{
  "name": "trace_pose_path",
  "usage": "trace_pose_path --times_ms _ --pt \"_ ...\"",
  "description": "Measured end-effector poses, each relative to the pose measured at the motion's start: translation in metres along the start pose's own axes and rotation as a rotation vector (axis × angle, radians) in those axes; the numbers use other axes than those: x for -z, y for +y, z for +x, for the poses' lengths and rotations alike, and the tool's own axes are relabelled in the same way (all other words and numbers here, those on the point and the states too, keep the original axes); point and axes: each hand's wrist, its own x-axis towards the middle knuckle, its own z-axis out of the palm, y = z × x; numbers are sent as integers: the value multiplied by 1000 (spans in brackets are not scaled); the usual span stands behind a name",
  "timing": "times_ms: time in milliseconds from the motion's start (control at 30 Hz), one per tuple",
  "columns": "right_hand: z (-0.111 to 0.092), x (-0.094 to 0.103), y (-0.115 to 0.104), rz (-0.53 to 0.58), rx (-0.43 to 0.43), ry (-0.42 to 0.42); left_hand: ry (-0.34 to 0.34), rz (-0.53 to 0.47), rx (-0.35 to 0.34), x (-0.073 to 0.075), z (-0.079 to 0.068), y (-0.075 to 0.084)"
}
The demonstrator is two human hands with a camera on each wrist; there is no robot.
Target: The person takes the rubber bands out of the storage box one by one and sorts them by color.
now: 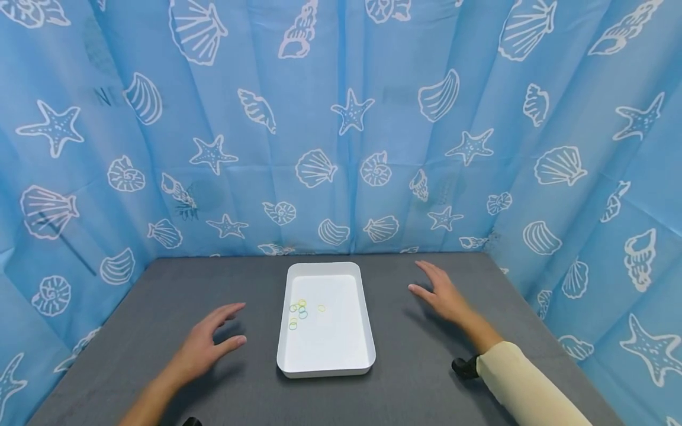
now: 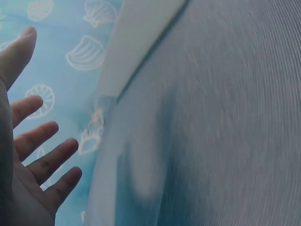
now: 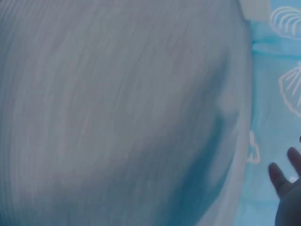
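Observation:
A white rectangular tray [image 1: 341, 349] lies on the grey table between my two hands. Inside it, mostly toward its left side, are several small thin rings [image 1: 302, 313] in yellow, green and teal; one yellow ring [image 1: 321, 308] sits apart, nearer the tray's middle. My left hand [image 1: 205, 343] hovers left of the tray, fingers spread and holding nothing. In the left wrist view the fingers [image 2: 49, 162] are extended and apart. To the right of the tray, my right hand [image 1: 444, 296] is held over the table with relaxed fingers, nothing in it.
The grey cloth-covered table [image 1: 405, 378] spreads out around the tray. A blue curtain [image 1: 351, 177] with white shell and starfish prints stands behind the table and along both sides. A black wrist strap piece [image 1: 465, 368] shows at my right cuff.

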Motion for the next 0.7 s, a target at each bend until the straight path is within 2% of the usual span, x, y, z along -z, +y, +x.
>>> trace_pose_path --times_ms 167,233,400,467,700 --pt "6 -7 -16 250 -73 46 25 -114 -9 -9 3 9" --pt "6 -5 -32 344 -91 48 25 -151 -4 -15 3 10" --pt "11 -12 -52 552 -142 10 27 -234 2 -29 2 12" --pt "15 -19 -50 601 -160 -8 27 -257 24 -34 2 13" --pt "21 -30 -69 692 -211 -24 8 -313 140 -45 6 15"
